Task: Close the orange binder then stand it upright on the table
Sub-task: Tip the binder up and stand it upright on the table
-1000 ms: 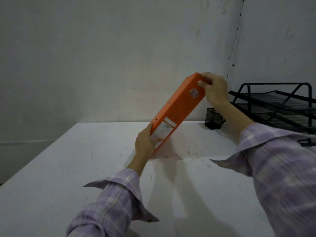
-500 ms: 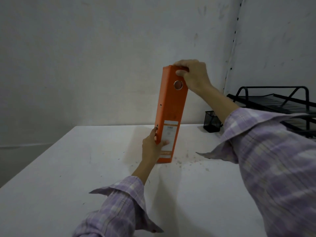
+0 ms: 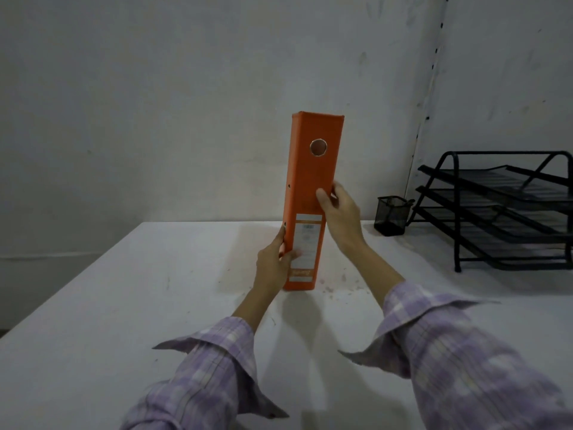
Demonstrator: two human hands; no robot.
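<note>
The orange binder [image 3: 313,181] stands closed and upright on the white table [image 3: 124,305], spine facing me, with a round finger hole near its top and a white label low down. My left hand [image 3: 274,263] grips its lower left edge, thumb across the label. My right hand [image 3: 339,209] holds the right side of the spine at mid height, thumb on the front. The binder's bottom rests on the table.
A small black mesh pen cup [image 3: 391,215] sits right of the binder by the wall. A black three-tier wire letter tray [image 3: 502,212] stands at the far right. Reddish specks mark the table near the binder. The table's left edge runs diagonally.
The binder went from leaning right to fully upright. My right hand slid from the top of the spine down to its middle; my left hand stayed low on the spine.
</note>
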